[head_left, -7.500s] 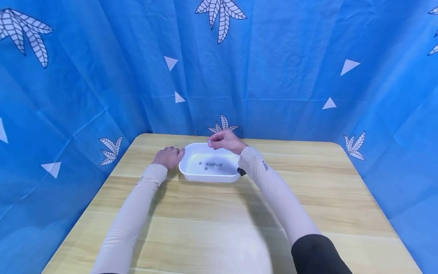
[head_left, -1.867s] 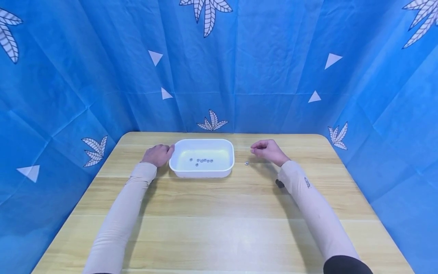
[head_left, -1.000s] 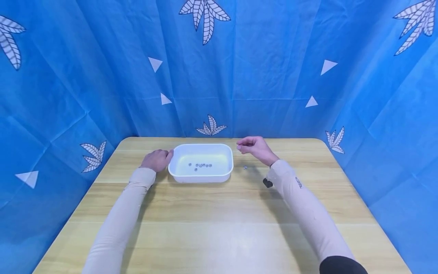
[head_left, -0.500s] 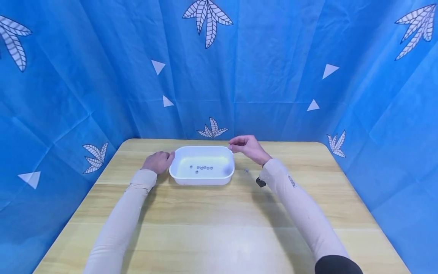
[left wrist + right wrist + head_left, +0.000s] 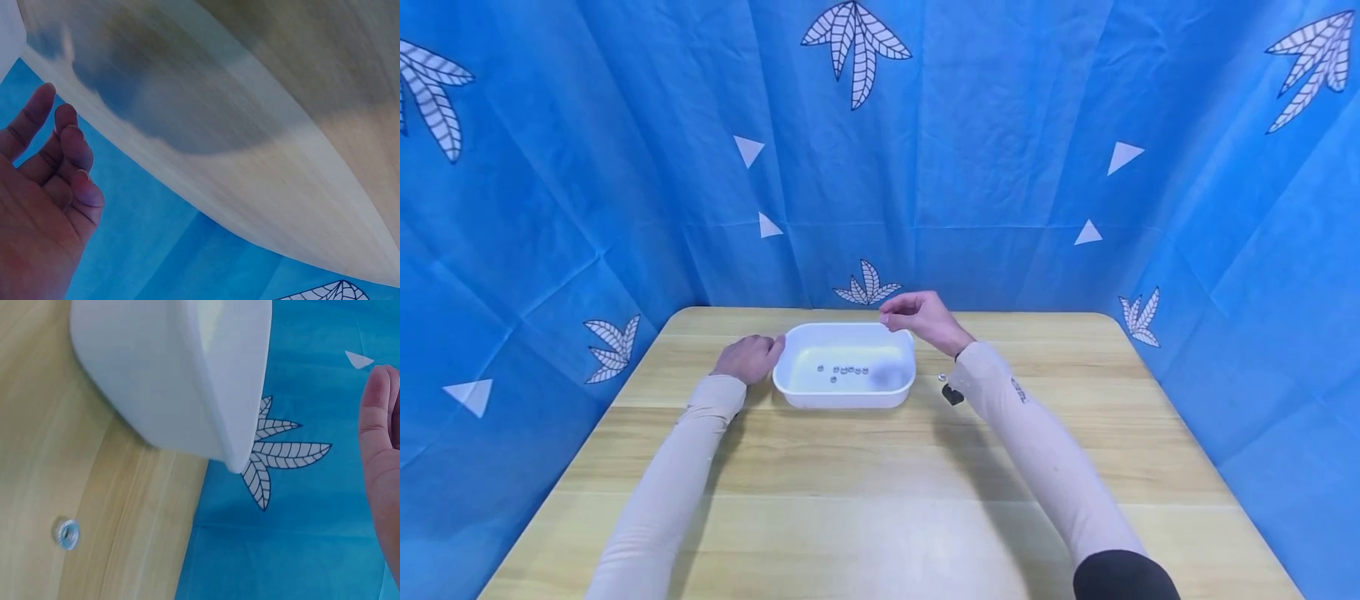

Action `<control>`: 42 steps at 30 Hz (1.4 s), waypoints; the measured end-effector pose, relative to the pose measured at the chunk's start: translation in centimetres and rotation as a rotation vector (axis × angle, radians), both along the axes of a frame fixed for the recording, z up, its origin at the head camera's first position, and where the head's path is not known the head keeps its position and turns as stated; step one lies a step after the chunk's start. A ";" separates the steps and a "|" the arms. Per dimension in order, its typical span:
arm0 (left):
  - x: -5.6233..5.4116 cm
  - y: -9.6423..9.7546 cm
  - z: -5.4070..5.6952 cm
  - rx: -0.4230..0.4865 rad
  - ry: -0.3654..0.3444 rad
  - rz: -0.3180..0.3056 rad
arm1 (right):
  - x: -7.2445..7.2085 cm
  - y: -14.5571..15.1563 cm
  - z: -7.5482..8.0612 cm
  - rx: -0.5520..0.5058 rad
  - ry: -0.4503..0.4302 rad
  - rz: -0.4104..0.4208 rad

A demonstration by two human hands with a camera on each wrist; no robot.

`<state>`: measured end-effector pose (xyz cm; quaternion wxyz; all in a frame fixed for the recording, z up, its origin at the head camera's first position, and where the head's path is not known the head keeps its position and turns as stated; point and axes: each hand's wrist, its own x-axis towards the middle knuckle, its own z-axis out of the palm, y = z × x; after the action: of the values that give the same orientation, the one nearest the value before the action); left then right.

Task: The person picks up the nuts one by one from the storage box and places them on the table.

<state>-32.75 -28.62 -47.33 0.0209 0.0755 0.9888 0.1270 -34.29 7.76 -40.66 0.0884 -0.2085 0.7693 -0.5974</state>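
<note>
In the head view a white plastic tray (image 5: 844, 400) stands near the far table edge, with several small metal rings, perhaps nuts (image 5: 843, 371), on its floor. My left hand (image 5: 748, 360) lies at its left end, thumb against the rim; the left wrist view shows the fingers (image 5: 78, 147) loosely bent, holding nothing visible. Over the tray's back right corner hovers my right hand (image 5: 922, 319), thumb and fingertips close together, with nothing seen between them. One metal ring (image 5: 67, 534) lies on the table right of the tray, its centre hole visible in the right wrist view.
A light wood-grain table (image 5: 850, 500) has rounded far corners. Blue cloth (image 5: 1000, 167) with white leaf and triangle prints hangs behind it and along both sides. A black piece (image 5: 952, 394) sits under the right wrist.
The right hand has travelled left from beside the tray, past its right rim, to above its back right corner. The left hand, tray and loose ring stay in place.
</note>
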 end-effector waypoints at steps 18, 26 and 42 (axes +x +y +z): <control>-0.1 -0.1 -0.1 0.000 -0.004 0.003 | -1.0 -3.8 -0.8 0.103 -0.016 0.008; -0.4 -0.1 -0.4 0.005 -0.014 0.012 | -1.4 -5.3 -1.7 0.165 -0.097 0.044; -0.3 -0.2 -0.2 0.015 -0.019 0.014 | -0.6 -7.9 -3.0 0.317 -0.119 0.011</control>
<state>-33.07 -28.82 -47.56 0.0287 0.0676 0.9881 0.1352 -34.85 -0.17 -43.68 0.1688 -0.1607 0.8461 -0.4793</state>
